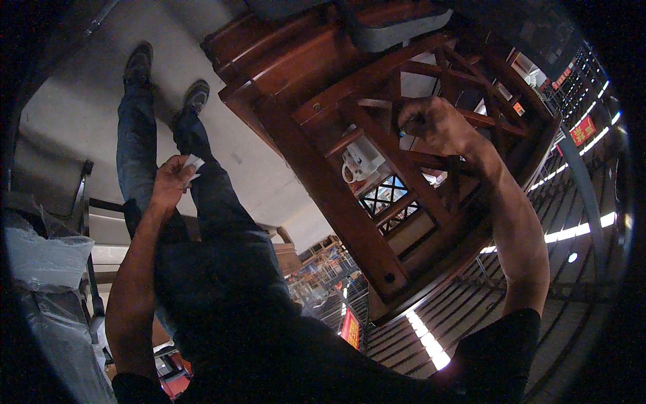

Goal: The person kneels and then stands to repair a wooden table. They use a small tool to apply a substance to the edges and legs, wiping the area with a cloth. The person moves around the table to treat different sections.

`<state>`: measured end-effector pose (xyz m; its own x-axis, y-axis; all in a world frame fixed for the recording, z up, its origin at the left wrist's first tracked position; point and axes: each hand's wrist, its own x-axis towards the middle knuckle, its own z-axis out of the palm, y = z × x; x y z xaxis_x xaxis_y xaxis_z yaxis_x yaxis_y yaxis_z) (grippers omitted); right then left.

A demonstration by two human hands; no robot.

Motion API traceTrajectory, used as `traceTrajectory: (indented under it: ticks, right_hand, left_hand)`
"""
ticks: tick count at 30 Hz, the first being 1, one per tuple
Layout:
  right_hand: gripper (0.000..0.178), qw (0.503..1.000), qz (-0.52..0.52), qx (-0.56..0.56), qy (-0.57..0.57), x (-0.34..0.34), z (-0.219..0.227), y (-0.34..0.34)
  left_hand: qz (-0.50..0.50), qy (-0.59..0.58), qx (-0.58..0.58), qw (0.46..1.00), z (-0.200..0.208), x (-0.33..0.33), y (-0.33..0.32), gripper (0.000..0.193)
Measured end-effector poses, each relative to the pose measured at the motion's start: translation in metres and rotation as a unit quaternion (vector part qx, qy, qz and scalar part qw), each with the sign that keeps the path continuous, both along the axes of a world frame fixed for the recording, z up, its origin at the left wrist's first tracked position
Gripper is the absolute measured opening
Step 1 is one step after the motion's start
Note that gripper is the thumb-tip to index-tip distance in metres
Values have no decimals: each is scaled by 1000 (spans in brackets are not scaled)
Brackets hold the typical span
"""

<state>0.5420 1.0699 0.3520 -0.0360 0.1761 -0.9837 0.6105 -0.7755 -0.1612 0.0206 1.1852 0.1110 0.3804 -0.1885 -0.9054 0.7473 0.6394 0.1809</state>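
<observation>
My left hand [171,180] is closed on a small folded white sheet [194,163], paper or thin cloth, held in front of my legs. My right hand [441,126] is raised, its fingers curled beside the lattice of a reddish-brown wooden furniture piece [296,145]. Whatever those fingers pinch, if anything, is too dark and small to make out. The wooden piece has crossed slats [464,74] and a flat rail with a dark round hole [389,277] near its lower end. Whether my right hand touches the wood I cannot tell.
Behind the frame's openings shows a white object with a ring-shaped part [360,163]. Grey padded parts [397,34] overlap the wood at the top. Plastic-wrapped items [47,259] stand at the left. Pale floor [252,158] lies between my legs and the wood.
</observation>
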Motion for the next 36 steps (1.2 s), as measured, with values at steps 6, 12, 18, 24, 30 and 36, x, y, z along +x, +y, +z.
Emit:
traceTrajectory:
  ticks: [6,12,18,24,30,36]
  right_hand:
    - [23,998,50,-19,-16,0,3,6]
    - [11,993,82,7,-84,-11,9,18]
    - [13,967,-86,96,-219,-3,3,31]
    - [16,994,-83,65,28,17,-1,-24]
    - [21,989,90,-46,-108,20,4,4]
    - [20,967,-24,87,-240,20,-35,8]
  left_hand:
    - [-7,-3,-2,1000,-2,-1,1,25]
    - [20,12,-2,1000,-4,-4,-4,26]
    - [36,-8,-23,999,-2,-5,0,26]
    - [30,7,-17,999,0,-1,0,29]
    - [10,4,-9,1000,-1,-2,2,32]
    - [8,29,-3,1000,0,7,4,28]
